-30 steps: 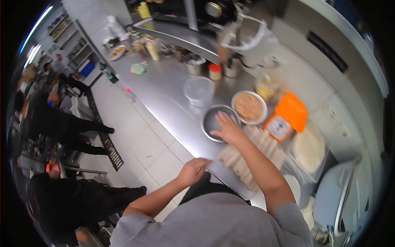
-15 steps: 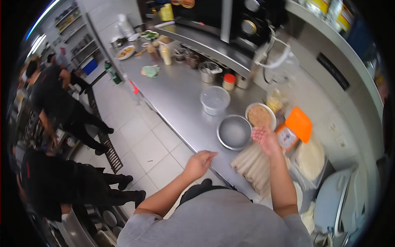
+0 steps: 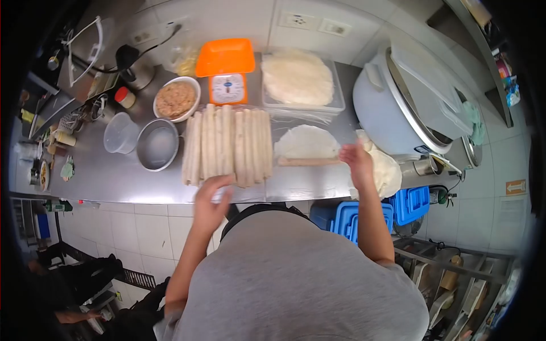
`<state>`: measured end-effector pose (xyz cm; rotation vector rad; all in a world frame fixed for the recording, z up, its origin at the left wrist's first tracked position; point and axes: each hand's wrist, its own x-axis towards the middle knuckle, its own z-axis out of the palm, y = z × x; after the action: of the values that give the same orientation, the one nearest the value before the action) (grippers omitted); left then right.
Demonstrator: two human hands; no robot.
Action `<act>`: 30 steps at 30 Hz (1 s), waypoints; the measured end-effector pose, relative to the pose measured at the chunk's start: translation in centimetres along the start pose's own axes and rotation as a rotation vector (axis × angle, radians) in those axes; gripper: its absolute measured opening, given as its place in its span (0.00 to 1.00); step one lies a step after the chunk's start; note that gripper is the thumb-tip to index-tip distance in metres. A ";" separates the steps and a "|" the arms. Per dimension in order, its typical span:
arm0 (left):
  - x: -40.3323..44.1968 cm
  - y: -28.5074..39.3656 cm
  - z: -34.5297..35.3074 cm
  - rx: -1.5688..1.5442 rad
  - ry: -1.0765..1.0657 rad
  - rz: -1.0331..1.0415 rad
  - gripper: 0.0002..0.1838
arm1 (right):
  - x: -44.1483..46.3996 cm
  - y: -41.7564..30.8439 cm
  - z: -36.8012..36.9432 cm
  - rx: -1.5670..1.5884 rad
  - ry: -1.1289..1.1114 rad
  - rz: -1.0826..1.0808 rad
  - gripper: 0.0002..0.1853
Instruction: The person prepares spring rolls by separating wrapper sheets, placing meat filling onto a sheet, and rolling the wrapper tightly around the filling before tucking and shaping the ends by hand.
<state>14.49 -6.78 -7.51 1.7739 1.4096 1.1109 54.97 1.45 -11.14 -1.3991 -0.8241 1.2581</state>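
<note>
Several pale rolls (image 3: 227, 145) lie side by side on the steel counter (image 3: 142, 190). My left hand (image 3: 211, 202) is at their near edge, thumb and fingers apart, holding nothing. To the right, a thin round wrapper (image 3: 307, 142) has a strip of filling (image 3: 310, 162) along its near edge. Beside the strip's right end is my right hand (image 3: 357, 162), its fingers together; whether anything is in it is hidden. More wrappers (image 3: 387, 173) lie just right of that hand. A bowl of minced filling (image 3: 175, 99) and a metal bowl (image 3: 157, 145) stand left of the rolls.
An orange scale (image 3: 228, 88) and a tray of wrappers (image 3: 297, 79) stand at the back. A large lidded pot (image 3: 392, 102) is at the right, a plastic tub (image 3: 121, 133) at the left. Blue bins (image 3: 361, 219) are below the counter. Co-workers' dark-clothed legs (image 3: 85, 278) show lower left.
The view has swung right, now facing the rolls, wrappers and pot. My right hand has moved from near the bowls to the filled wrapper; my left hand is now at the rolls.
</note>
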 end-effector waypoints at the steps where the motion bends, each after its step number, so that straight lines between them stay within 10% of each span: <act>1: 1.7 0.9 2.9 0.036 -0.137 0.129 0.16 | 1.3 1.3 0.2 -0.145 -0.012 -0.025 0.28; 8: 8.5 -4.1 21.0 0.730 -0.538 0.088 0.26 | 6.1 9.1 3.9 -1.353 -0.561 -0.660 0.41; 9: 8.7 -4.5 21.4 0.745 -0.538 0.081 0.28 | 6.8 7.9 3.3 -1.443 -0.631 -0.468 0.49; 13: 7.7 -4.8 21.5 0.741 -0.551 0.027 0.32 | 10.2 5.2 -0.5 -1.527 -0.383 -0.354 0.49; 19: 7.6 -4.3 21.0 0.751 -0.582 0.018 0.34 | 9.0 7.3 7.4 -1.212 -1.006 -0.486 0.45; 25: 6.7 -4.2 20.4 0.718 -0.558 0.003 0.35 | 12.2 6.4 5.6 -1.127 -0.547 -0.757 0.42; 28: 6.6 -4.4 20.8 0.721 -0.521 -0.011 0.36 | 10.2 6.3 3.4 -1.358 -0.867 -0.614 0.42; 30: 6.2 -4.3 21.0 0.716 -0.534 -0.034 0.36 | 10.9 6.3 1.8 -1.385 -0.606 -0.601 0.40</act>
<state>31.65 1.08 -19.41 2.2766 1.5698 0.0459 54.66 10.76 -19.79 -1.4879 -2.6211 0.5099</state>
